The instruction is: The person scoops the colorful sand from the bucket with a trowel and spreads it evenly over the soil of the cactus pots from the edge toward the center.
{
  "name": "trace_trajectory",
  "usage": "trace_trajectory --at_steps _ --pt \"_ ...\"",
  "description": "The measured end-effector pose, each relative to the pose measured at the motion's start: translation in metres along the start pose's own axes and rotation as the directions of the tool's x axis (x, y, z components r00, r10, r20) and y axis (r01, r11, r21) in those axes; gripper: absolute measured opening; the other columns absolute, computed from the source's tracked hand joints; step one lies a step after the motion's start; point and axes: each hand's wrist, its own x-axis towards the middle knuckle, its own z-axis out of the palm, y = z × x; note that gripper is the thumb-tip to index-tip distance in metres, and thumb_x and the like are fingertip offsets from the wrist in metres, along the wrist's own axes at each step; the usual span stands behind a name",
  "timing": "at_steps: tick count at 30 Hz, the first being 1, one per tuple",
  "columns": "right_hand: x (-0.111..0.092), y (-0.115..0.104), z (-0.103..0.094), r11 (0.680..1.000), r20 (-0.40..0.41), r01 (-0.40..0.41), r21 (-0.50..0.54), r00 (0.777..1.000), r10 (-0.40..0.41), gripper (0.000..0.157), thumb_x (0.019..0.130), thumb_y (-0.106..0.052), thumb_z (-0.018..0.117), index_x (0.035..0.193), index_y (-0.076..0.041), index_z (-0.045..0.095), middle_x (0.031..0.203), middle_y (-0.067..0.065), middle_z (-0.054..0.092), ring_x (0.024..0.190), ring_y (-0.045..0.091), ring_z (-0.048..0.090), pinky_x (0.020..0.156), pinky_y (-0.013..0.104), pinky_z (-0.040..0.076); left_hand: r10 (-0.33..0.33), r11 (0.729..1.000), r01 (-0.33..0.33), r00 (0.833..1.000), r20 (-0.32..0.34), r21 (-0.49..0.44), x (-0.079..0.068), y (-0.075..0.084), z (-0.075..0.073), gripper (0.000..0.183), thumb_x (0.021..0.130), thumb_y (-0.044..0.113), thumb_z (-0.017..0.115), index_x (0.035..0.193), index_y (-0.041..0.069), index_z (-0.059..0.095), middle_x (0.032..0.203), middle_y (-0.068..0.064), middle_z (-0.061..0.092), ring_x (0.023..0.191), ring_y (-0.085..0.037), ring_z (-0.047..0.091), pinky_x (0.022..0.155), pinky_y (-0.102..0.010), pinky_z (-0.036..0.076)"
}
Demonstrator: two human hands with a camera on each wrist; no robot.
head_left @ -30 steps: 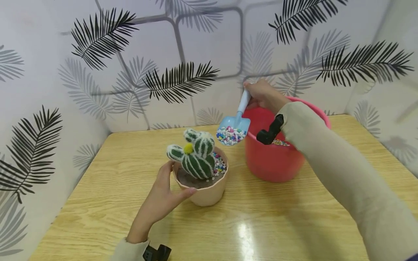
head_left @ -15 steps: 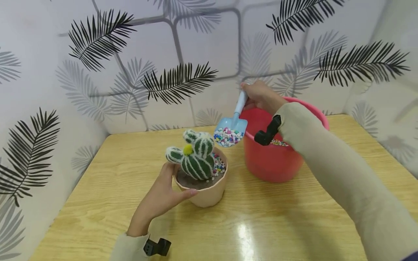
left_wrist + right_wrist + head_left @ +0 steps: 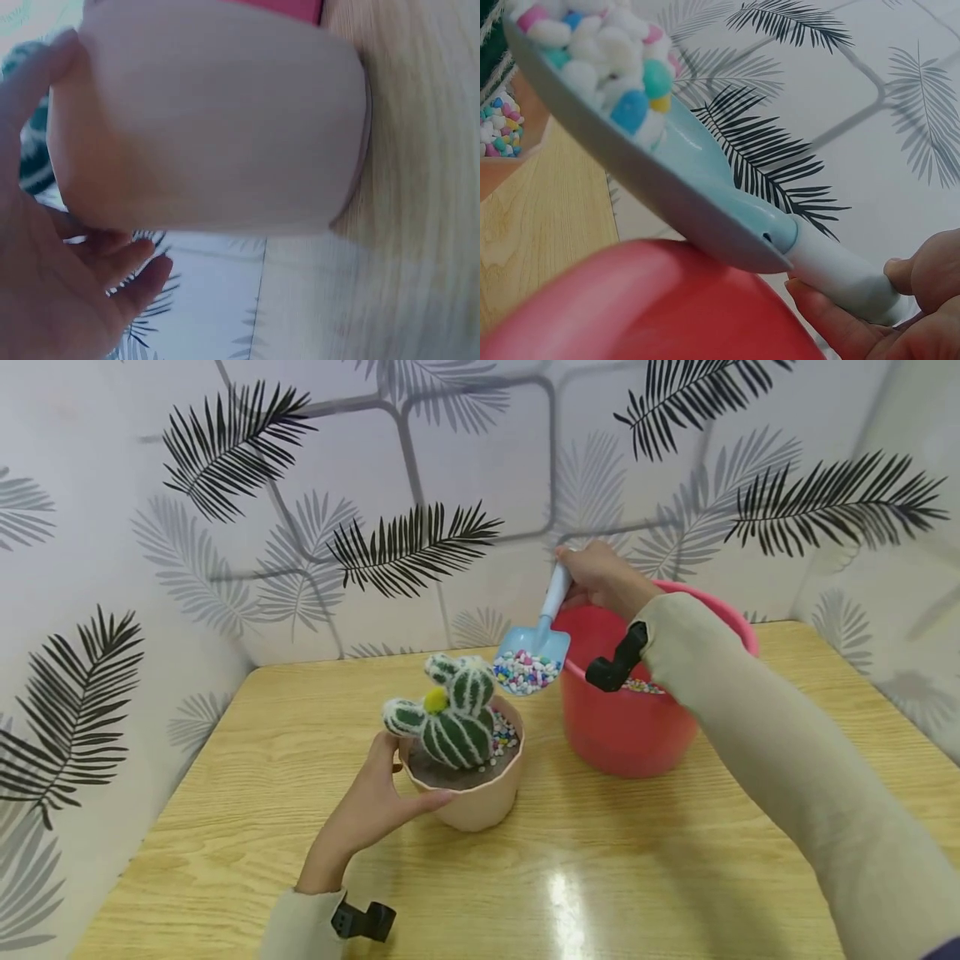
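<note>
With the thumb at the front and the fingers round the left side, my left hand (image 3: pixel 375 806) grips a pale peach flowerpot (image 3: pixel 480 806). A knitted-looking green and white cactus (image 3: pixel 457 735) with a yellow flower stands in it, in brown filling with colourful pebbles (image 3: pixel 504 735) at the right. In the left wrist view the pot's wall (image 3: pixel 217 120) hides part of the fingers. My right hand (image 3: pixel 600 578) holds a small blue shovel (image 3: pixel 542 639) by its white handle (image 3: pixel 840 270). Its blade bears mixed pebbles (image 3: pixel 615 67), above and right of the pot's rim, apart from it.
A red bucket (image 3: pixel 630 735) stands at the right, below my right forearm, with more coloured pebbles (image 3: pixel 641 686) inside. The wooden table (image 3: pixel 262 777) meets a leaf-patterned wall (image 3: pixel 480 460) at the back.
The loaded shovel has shifted very slightly left, towards the pot. My left hand and wrist have moved a little, and the cactus has shifted slightly right. Both grips stay the same.
</note>
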Motion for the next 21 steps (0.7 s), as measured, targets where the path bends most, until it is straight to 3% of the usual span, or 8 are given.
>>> trace_trajectory --at_steps 3,7,10,21 --pt "0.001 0.001 -0.001 1.0 0.005 0.001 0.008 1.0 -0.002 0.025 0.102 -0.025 0.039 0.106 -0.001 0.035 0.062 0.005 0.053 0.047 0.011 0.06 0.047 0.026 0.053 0.026 1.0 -0.026 0.999 0.047 -0.009 0.005 -0.005 -0.004 0.087 0.079 0.028 0.078 0.146 0.014 0.024 0.143 -0.013 0.033 0.131 -0.031 0.038 0.101 -0.056 0.037" --pt "0.002 0.001 -0.001 1.0 0.02 -0.002 0.007 1.0 0.002 0.04 0.102 -0.025 0.037 0.129 0.004 0.028 0.065 0.006 0.053 0.048 0.011 0.06 0.047 0.026 0.053 0.049 0.999 -0.047 0.995 0.083 -0.024 0.006 -0.009 -0.01 0.091 0.078 0.026 0.08 0.147 0.014 0.022 0.146 -0.013 0.034 0.133 -0.032 0.037 0.102 -0.053 0.039" --pt "0.002 0.001 0.0 1.0 0.023 0.001 0.001 1.0 -0.001 0.047 0.103 -0.025 0.037 0.136 0.005 0.022 0.065 0.006 0.053 0.048 0.011 0.06 0.046 0.025 0.053 0.068 0.997 -0.065 0.993 0.095 -0.037 0.006 -0.012 -0.013 0.092 0.078 0.025 0.079 0.148 0.015 0.022 0.148 -0.012 0.034 0.135 -0.033 0.035 0.102 -0.055 0.039" --pt "0.004 0.002 0.002 1.0 0.02 0.0 -0.004 1.0 0.0 0.047 0.102 -0.025 0.037 0.137 0.003 0.022 0.068 0.006 0.053 0.049 0.011 0.06 0.047 0.025 0.053 0.048 0.996 -0.054 0.995 0.082 0.066 0.004 -0.005 -0.009 0.088 0.081 0.035 0.076 0.147 0.014 0.021 0.15 -0.009 0.032 0.139 -0.028 0.032 0.106 -0.056 0.034"
